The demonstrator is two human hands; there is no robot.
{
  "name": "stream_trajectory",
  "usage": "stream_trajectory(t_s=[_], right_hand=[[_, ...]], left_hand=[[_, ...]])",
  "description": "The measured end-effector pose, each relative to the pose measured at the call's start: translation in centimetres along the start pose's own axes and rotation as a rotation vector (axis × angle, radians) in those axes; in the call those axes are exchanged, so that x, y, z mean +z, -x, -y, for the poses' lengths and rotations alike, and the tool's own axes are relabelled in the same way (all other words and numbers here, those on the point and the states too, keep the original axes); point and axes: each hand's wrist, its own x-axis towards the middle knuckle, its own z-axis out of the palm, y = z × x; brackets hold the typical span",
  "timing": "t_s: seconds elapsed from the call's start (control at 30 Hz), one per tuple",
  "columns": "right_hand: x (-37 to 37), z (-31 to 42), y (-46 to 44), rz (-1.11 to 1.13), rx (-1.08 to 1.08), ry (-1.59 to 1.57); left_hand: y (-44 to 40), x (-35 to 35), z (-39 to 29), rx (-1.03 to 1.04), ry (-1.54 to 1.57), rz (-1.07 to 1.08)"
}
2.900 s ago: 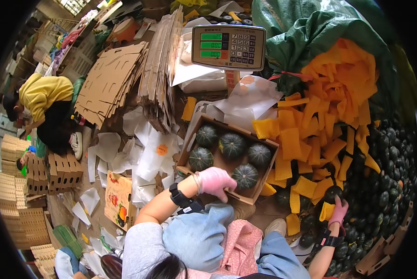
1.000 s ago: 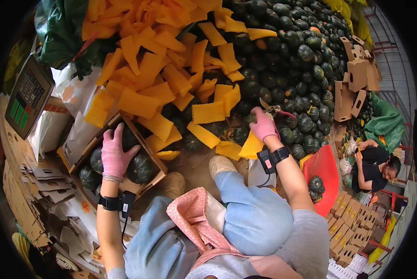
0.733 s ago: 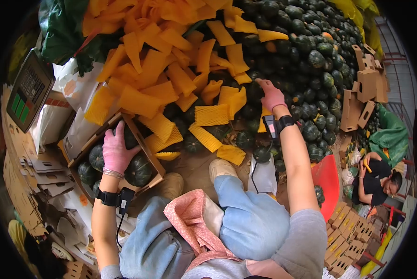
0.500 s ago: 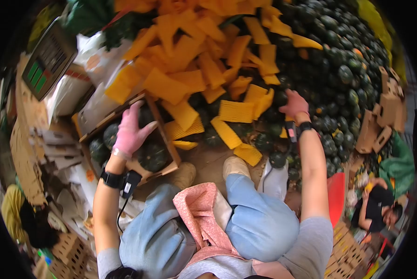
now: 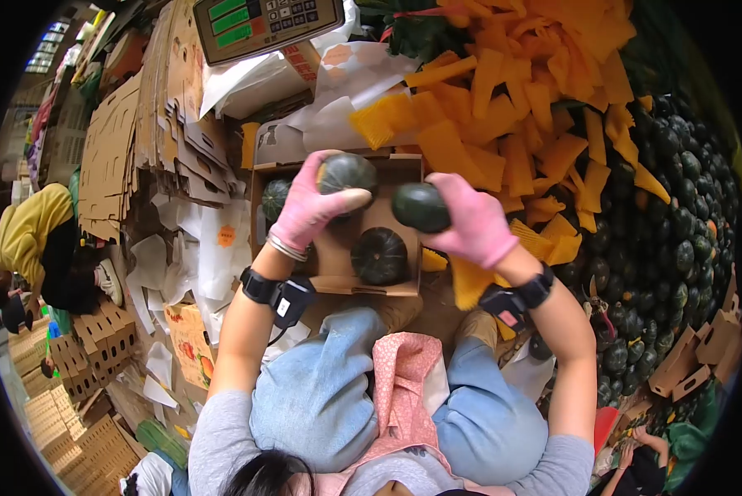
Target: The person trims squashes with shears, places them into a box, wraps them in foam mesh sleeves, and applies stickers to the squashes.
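Observation:
My left hand, in a pink glove, is closed on a dark green kabocha squash above the cardboard box. My right hand, gloved in pink too, grips a second kabocha squash over the box's right wall. Inside the box, one ribbed squash sits at the near right and another squash lies by the left wall. My left hand partly hides what lies beneath it.
Orange foam net sleeves are heaped beyond the box. A large pile of squashes fills the right side. A scale stands at the back, beside stacked flat cardboard. A person in yellow bends over at the left.
The view has turned toward the box. My right hand has come from the squash pile to the box with a squash. My left hand, open before, now holds a squash.

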Motion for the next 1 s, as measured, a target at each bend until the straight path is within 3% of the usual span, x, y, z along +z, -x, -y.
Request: stream_trajectory(t_s=[0.1, 0.13, 0.2, 0.23, 0.27, 0.33, 0.37, 0.4, 0.47, 0.53, 0.6, 0.7, 0.8, 0.83, 0.87, 0.9, 0.93, 1.0], right_hand=[[3.6, 1.4, -3.0, -0.092, -0.271, 0.646], [4.4, 1.1, -3.0, -0.049, -0.249, 0.724], [3.2, 0.9, -2.6, 0.189, -0.132, 0.407], [1.9, 0.9, -2.1, 0.266, -0.082, 0.307], [0.5, 0.8, -1.3, 0.283, -0.031, 0.116], [-1.8, 1.9, -0.2, 0.322, 0.204, -0.591], [-2.5, 2.3, 0.6, 0.298, 0.364, -0.961], [-2.2, 1.0, 1.8, 0.151, 0.301, -0.878], [-4.9, -1.0, 4.4, 0.237, 0.522, -1.210], [-5.4, -3.6, 8.7, 0.004, 0.630, -1.255], [-8.3, -5.7, 14.0, -0.237, 0.856, -1.177], [-14.0, -8.8, 22.5, -0.492, 1.138, -0.329], [-27.3, -7.5, 33.5, -0.417, 1.288, 0.165], [-33.1, -8.2, 38.8, -0.470, 1.180, 0.409], [-36.3, -0.3, 35.2, -0.461, 1.199, 0.648], [-38.6, 3.6, 34.5, -0.705, 1.134, 0.990], [-39.6, 8.1, 32.4, -0.856, 0.966, 1.163], [-38.5, 14.7, 25.8, -0.934, 0.461, 1.272]], left_hand=[[0.7, -2.2, 1.0, 0.052, 0.148, -0.070], [0.7, -2.4, 1.2, 0.059, 0.172, -0.089], [1.1, -1.9, 1.3, 0.066, 0.231, -0.131], [1.5, -1.3, 1.1, -0.028, 0.220, -0.181], [0.8, -1.0, 2.7, 0.010, 0.312, -0.126], [1.3, 2.7, 1.6, 0.021, 0.260, -0.007], [1.8, 4.0, 1.8, 0.143, 0.090, 0.196], [2.2, 5.1, 1.9, 0.177, -0.041, 0.362], [2.6, 6.3, 2.3, 0.269, -0.251, 0.652], [2.6, 6.4, 2.9, 0.444, -0.415, 0.901], [3.5, 5.6, 2.8, 0.294, -0.416, 1.083], [3.9, 3.9, 2.1, 0.121, -0.521, 1.233], [4.5, 3.5, 2.2, 0.260, -0.780, 1.147], [4.6, 3.7, 1.5, 0.297, -0.846, 1.157], [4.7, 4.1, 0.5, 0.330, -0.912, 1.174], [5.1, 4.7, -1.1, 0.352, -0.999, 1.176], [5.7, 5.4, -3.7, 0.374, -1.040, 1.207], [6.6, 6.3, -6.0, 0.554, -0.817, 1.291]])
